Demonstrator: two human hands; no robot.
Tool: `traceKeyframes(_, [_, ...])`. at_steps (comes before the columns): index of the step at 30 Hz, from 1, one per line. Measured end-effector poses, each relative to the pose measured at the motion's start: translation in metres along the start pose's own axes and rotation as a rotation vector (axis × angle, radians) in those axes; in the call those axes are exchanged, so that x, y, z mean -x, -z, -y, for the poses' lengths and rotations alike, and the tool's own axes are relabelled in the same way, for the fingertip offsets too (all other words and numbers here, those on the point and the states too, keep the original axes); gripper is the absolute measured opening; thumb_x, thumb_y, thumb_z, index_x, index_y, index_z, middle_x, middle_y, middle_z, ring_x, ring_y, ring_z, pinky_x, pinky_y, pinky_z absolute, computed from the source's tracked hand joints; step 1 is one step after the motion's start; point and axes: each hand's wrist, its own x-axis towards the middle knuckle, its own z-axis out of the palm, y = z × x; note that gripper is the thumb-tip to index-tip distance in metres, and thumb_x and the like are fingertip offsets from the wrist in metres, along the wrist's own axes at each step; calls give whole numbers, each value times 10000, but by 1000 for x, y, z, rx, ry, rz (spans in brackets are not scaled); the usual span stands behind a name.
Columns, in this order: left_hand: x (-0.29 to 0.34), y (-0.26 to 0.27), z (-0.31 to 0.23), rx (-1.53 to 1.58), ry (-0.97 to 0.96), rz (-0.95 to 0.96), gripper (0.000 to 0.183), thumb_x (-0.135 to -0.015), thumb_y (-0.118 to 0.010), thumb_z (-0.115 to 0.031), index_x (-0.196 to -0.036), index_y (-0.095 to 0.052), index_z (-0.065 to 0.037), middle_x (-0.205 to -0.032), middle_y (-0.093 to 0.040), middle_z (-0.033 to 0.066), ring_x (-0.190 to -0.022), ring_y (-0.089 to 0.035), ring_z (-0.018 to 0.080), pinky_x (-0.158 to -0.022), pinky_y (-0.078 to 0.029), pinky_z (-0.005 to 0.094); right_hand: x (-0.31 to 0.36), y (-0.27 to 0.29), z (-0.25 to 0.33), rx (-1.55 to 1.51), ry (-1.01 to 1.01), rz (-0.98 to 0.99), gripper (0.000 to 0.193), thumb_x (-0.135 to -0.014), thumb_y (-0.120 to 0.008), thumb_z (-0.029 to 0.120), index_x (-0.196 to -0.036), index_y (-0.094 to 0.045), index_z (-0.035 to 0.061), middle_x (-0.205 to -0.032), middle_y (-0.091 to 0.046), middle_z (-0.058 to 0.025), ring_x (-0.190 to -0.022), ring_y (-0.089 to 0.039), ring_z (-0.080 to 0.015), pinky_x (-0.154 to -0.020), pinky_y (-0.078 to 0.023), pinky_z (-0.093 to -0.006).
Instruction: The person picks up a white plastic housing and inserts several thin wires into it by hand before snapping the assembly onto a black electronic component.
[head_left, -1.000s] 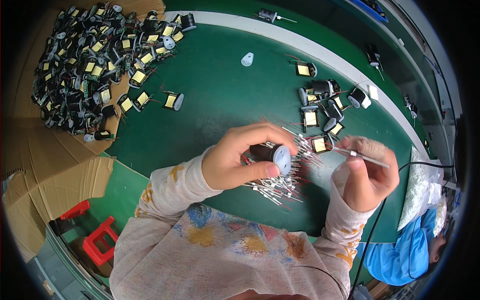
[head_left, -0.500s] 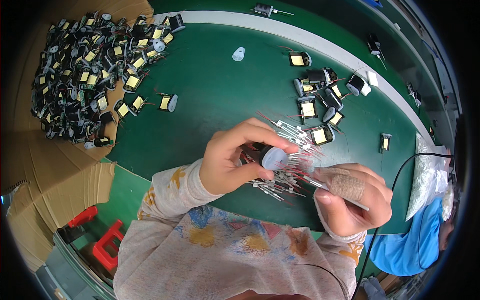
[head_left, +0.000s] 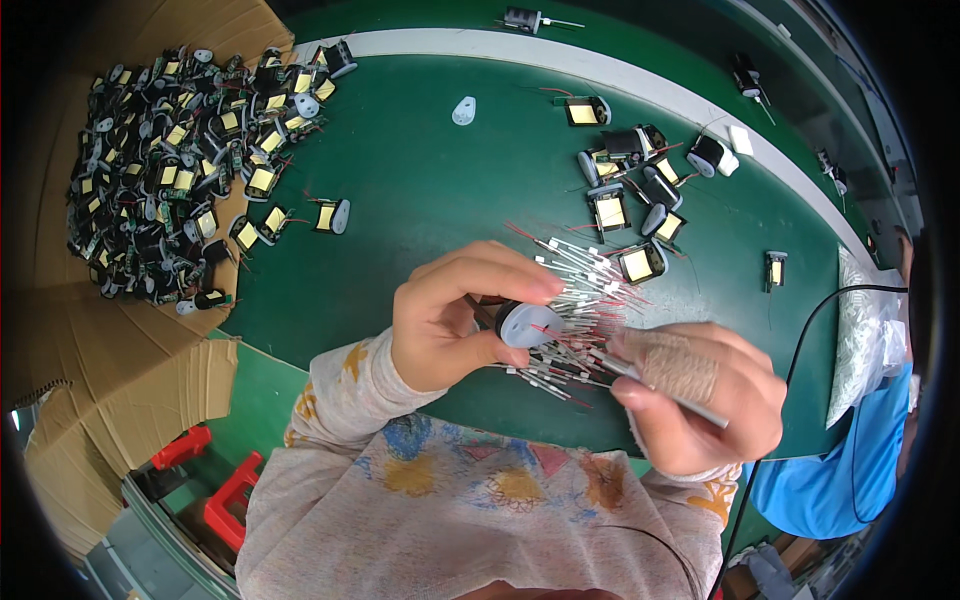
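Observation:
Between the thumb and fingers of my left hand (head_left: 435, 325) is a black housing with a round pale-grey end cap (head_left: 527, 327), which faces right. My right hand (head_left: 715, 400) pinches a thin silver rod (head_left: 707, 413) slanting across its fingers; a tan bandage wraps one finger. A red wire runs from near the rod's tip to the cap's face; whether it passes into the cap I cannot tell. Beneath and behind both hands lies a loose pile of thin silver-white pieces with red wires (head_left: 580, 268), partly hidden.
A cardboard box (head_left: 215, 25) at the left holds a heap of black housings with yellow pads (head_left: 165, 175). Several similar housings (head_left: 610, 208) sit at the back right. A grey cap (head_left: 464, 110) lies alone on the green table (head_left: 420, 180). A black cable (head_left: 800, 350) runs down the right side.
My right hand has moved slightly left with the rod, and a red wire now reaches the cap's face. My left hand still grips the housing. The whole view has shifted a little.

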Motion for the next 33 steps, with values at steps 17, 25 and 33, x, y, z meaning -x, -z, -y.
traceKeyframes(17, [0,-3,1,-150,-51,-71,401,-631,-814,-56,-987,-639,0,-991,-526,115,-916,-595,225,-792,-497,316,5,-4,1,100,182,21,314,-523,-774,-47,-799,-630,-89,-746,-659,-194,-628,-656,-287,-562,-541,-324])
traceKeyframes(25, [3,-5,2,-118,-40,-112,415,-598,-830,-24,-960,-630,-14,-992,-494,97,-924,-595,221,-790,-503,309,9,-9,0,119,181,-1,321,-519,-773,-52,-817,-657,-80,-779,-664,-178,-664,-662,-274,-576,-551,-313])
traceKeyframes(33, [3,-4,1,-96,-44,-111,424,-581,-834,0,-950,-626,-15,-989,-469,90,-918,-599,227,-790,-508,313,11,-9,-1,148,235,-10,331,-513,-778,-50,-826,-672,-64,-795,-668,-174,-688,-669,-269,-598,-560,-310])
